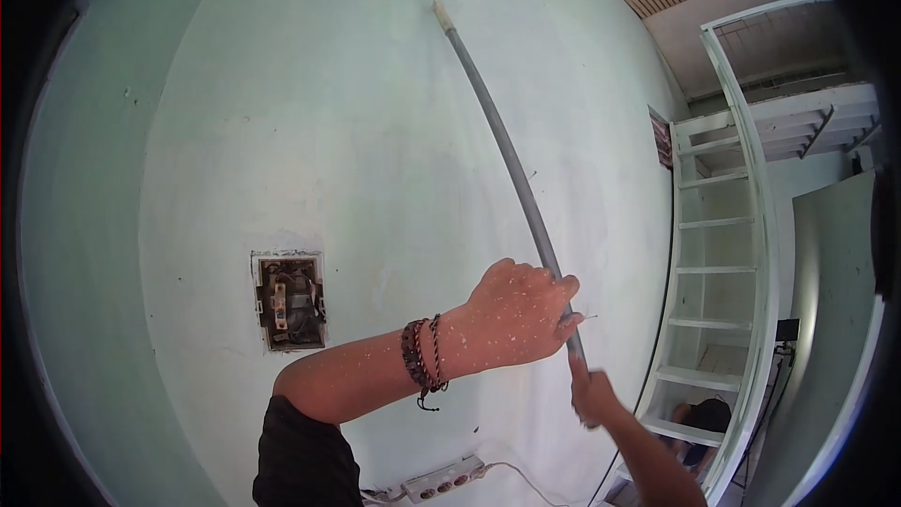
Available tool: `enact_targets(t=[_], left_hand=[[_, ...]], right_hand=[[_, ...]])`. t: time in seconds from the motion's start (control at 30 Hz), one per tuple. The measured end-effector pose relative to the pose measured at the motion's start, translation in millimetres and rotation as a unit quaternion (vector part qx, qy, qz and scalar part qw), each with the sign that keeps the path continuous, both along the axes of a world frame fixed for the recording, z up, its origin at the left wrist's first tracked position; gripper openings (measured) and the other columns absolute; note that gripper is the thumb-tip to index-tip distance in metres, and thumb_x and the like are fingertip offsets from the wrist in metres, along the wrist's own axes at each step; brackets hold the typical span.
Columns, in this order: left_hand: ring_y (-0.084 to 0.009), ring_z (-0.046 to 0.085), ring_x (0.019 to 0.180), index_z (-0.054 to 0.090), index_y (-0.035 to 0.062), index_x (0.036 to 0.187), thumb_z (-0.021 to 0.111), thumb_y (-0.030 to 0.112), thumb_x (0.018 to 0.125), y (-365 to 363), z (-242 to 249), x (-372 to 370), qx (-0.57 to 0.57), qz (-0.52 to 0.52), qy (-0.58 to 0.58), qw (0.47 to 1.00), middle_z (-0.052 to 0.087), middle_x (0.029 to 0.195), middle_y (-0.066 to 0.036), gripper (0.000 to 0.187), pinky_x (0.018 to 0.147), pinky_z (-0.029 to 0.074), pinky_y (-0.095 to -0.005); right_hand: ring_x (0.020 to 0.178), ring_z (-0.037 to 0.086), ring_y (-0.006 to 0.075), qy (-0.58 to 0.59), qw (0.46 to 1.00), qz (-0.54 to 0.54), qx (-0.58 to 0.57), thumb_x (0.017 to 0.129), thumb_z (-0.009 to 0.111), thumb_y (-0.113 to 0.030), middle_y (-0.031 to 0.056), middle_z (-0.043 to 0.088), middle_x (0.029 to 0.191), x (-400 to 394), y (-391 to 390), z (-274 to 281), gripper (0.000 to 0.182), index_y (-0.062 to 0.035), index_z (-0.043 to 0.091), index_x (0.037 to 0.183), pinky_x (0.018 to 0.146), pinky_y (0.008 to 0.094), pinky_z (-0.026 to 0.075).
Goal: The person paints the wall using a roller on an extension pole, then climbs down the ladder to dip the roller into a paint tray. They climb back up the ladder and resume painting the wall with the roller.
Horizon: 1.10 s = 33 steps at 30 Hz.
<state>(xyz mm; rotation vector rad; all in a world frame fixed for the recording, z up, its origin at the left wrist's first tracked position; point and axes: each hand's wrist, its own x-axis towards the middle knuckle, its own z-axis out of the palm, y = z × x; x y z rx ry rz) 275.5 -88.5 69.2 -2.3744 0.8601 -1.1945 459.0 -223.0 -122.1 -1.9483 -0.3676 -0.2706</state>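
A long grey pole (507, 145) slants up across the wall. At its top is a pale handle (443, 15) with a thin wire bend, as on a paint roller; the roller head blends into the wall there. My left hand (521, 310), speckled with pale paint and with braided bracelets (422, 354) at its wrist, is closed around the pole's lower part. Just below it my right hand (595, 396) wraps around the pole near its bottom end. The pale green and whitish wall (375, 169) stands in front of me.
An open electrical box (291, 302) with exposed wiring is set in the wall at left. Below hangs a power strip (443, 481) with a cable. A white ladder (715, 270) stands at right, with a person (706, 416) partly visible behind it, beside a greenish panel (835, 291).
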Motion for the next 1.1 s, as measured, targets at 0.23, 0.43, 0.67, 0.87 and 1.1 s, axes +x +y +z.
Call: enact_targets(t=[0.23,0.43,0.67,0.87,1.1], left_hand=[[-0.0298,0.060,0.065,0.058,0.0026,0.082,0.059,0.029,0.084,6,12,4,-0.051,-0.014,-0.006,0.999,0.058,0.062,-0.012,0.026,0.060,0.048,-0.0398],[-0.0298,0.060,0.066,0.057,0.0029,0.081,0.058,0.029,0.084,2,7,4,-0.044,0.021,0.020,0.999,0.058,0.063,-0.012,0.027,0.062,0.048,-0.0406],[-0.0298,0.060,0.065,0.057,0.0031,0.080,0.057,0.029,0.084,5,-1,17,-0.048,0.006,0.031,0.998,0.059,0.064,-0.013,0.026,0.062,0.048,-0.0405],[-0.0307,0.059,0.063,0.056,0.0022,0.073,0.059,0.029,0.083,3,3,29,-0.046,0.019,0.055,0.997,0.057,0.059,-0.013,0.028,0.062,0.047,-0.0406],[-0.0289,0.060,0.068,0.057,0.0024,0.076,0.061,0.029,0.081,11,-3,58,-0.032,0.023,-0.020,0.999,0.058,0.062,-0.013,0.028,0.069,0.045,-0.0384]], right_hand=[[0.041,0.046,0.0193,-0.030,0.999,-0.015,0.002,0.083,0.027,-0.074,0.0079,0.044,0.045,-44,-28,97,0.080,-0.0052,0.045,0.048,0.042,0.0366,0.040],[0.039,0.034,0.0169,-0.054,0.997,0.036,0.044,0.079,0.031,-0.078,0.0043,0.034,0.048,-53,-26,236,0.074,-0.0086,0.033,0.052,0.036,0.0351,0.030],[0.043,0.040,0.0208,-0.037,0.998,0.017,0.052,0.082,0.034,-0.072,0.0096,0.040,0.051,-34,8,163,0.073,-0.0042,0.039,0.056,0.040,0.0365,0.035],[0.056,0.062,0.0353,0.009,1.000,-0.014,0.012,0.090,0.046,-0.051,0.0285,0.055,0.057,-28,17,-44,0.067,0.0100,0.058,0.065,0.053,0.0436,0.046],[0.052,0.059,0.0346,-0.024,0.997,-0.068,-0.022,0.089,0.051,-0.036,0.0249,0.051,0.052,-91,1,-182,0.051,0.0055,0.055,0.059,0.051,0.0451,0.042]])
